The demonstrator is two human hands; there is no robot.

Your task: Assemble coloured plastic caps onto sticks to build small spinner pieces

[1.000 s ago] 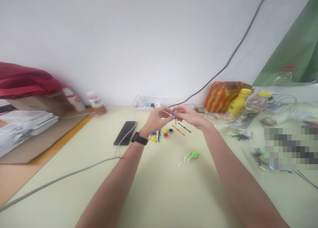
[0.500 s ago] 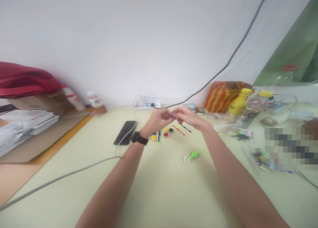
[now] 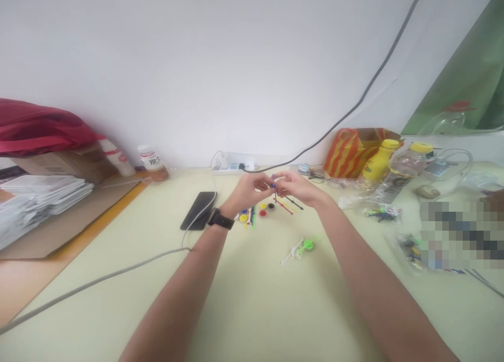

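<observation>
My left hand [image 3: 254, 188], with a black watch on the wrist, and my right hand [image 3: 297, 187] meet above the table. Their fingertips pinch a small thin blue plastic piece [image 3: 274, 186] between them, now upright; its exact kind is too small to make out. Under the hands lie thin red [image 3: 284, 207] and black [image 3: 294, 203] plastic rods, partly hidden. Small round pieces, a red one [image 3: 262, 213] and a black one [image 3: 271, 206], sit beside several coloured rods [image 3: 252, 217]. Closer to me rest a white piece [image 3: 293, 251] and a green piece [image 3: 308, 245], touching.
A phone [image 3: 198, 210] with a cable across it lies left of my left hand. Bottles [image 3: 153, 165], a power strip [image 3: 236, 165], a striped bag [image 3: 346, 152] and a yellow bottle [image 3: 380, 162] line the wall. Bagged parts [image 3: 381, 213] lie at right.
The blue piece has turned from lying roughly level to standing upright between my fingertips. My right fingers have shifted slightly; both hands stay in nearly the same place.
</observation>
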